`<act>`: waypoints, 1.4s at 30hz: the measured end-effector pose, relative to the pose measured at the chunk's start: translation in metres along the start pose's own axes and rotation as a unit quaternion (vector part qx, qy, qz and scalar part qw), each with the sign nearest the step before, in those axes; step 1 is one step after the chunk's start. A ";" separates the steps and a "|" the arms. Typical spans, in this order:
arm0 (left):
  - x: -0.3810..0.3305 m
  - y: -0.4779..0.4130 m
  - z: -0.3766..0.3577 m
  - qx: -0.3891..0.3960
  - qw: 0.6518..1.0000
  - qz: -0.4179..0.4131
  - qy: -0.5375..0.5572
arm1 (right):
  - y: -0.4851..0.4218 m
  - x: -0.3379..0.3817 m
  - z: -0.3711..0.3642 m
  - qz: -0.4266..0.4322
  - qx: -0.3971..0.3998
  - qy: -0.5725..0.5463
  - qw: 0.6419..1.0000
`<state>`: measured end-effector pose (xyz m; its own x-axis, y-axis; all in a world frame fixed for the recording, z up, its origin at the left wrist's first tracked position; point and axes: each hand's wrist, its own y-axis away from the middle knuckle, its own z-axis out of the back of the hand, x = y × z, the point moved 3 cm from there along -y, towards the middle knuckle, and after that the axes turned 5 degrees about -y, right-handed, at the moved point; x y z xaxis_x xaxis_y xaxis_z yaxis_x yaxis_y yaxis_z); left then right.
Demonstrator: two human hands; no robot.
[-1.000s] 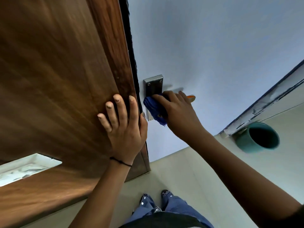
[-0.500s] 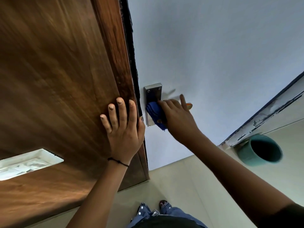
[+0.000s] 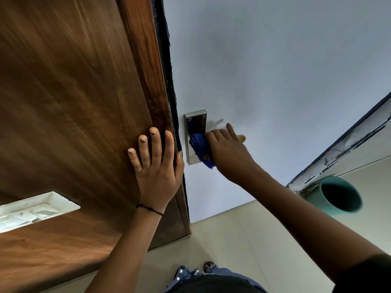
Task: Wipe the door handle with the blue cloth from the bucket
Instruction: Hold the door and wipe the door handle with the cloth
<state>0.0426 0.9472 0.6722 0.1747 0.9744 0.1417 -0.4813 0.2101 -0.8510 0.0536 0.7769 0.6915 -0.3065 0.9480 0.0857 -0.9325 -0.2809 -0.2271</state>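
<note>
Your right hand (image 3: 227,153) has the cloth (image 3: 200,150) bunched against the handle (image 3: 241,138), thumb and fingers curled around both, index finger stretched toward the orange tip. Your left hand (image 3: 156,166) lies flat and empty on the door (image 3: 74,102) edge, fingers spread, steadying it. The bucket (image 3: 336,194) sits on the floor, well apart to the right. To wipe well, keep the cloth wrapped round the lever and draw it outward to the tip, then go over the plate (image 3: 195,121). Against the earlier frames, your index finger now points out instead of lying curled with the others.
</note>
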 end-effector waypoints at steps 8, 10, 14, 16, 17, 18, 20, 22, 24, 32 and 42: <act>0.000 0.002 -0.003 0.001 1.000 -0.009 -0.009 | -0.004 -0.051 0.013 -0.010 0.076 -0.003 0.997; 0.000 0.003 -0.002 -0.001 1.000 -0.010 -0.012 | -0.001 -0.066 0.014 -0.033 0.073 -0.026 0.996; 0.001 0.002 -0.002 -0.001 1.000 -0.009 -0.011 | 0.010 -0.091 0.013 -0.141 0.094 -0.272 0.947; 0.000 0.002 -0.002 0.001 1.000 -0.009 -0.012 | 0.015 -0.098 0.010 -0.165 0.080 -0.409 0.894; 0.000 0.002 -0.002 0.002 1.000 -0.011 -0.011 | 0.019 -0.100 0.007 -0.173 0.062 -0.470 0.864; 0.000 0.002 -0.002 0.004 1.000 -0.012 -0.010 | 0.023 -0.101 0.001 -0.183 0.042 -0.533 0.825; 0.000 0.002 -0.001 0.006 1.000 -0.012 -0.008 | 0.031 -0.095 -0.018 -0.199 -0.010 -0.676 0.710; 0.000 0.001 -0.001 0.009 1.000 -0.013 -0.004 | 0.037 -0.083 -0.042 -0.222 -0.067 -0.784 0.576; 0.000 0.001 0.000 0.013 1.000 -0.012 0.002 | 0.036 -0.067 -0.061 -0.222 -0.107 -0.853 0.460; 0.000 0.001 0.000 0.019 1.000 -0.010 0.013 | 0.015 -0.012 -0.081 -0.170 -0.220 -0.947 0.161; 0.003 0.005 -0.001 0.019 0.999 -0.033 0.020 | 0.012 0.042 -0.080 -0.265 -0.220 -0.917 0.202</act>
<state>0.0416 0.9509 0.6674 0.2404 0.9547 0.1753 -0.4994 0.2765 -0.8210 0.0447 0.8253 0.6145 -0.1177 -0.9349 0.3349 -0.9436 0.2104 0.2556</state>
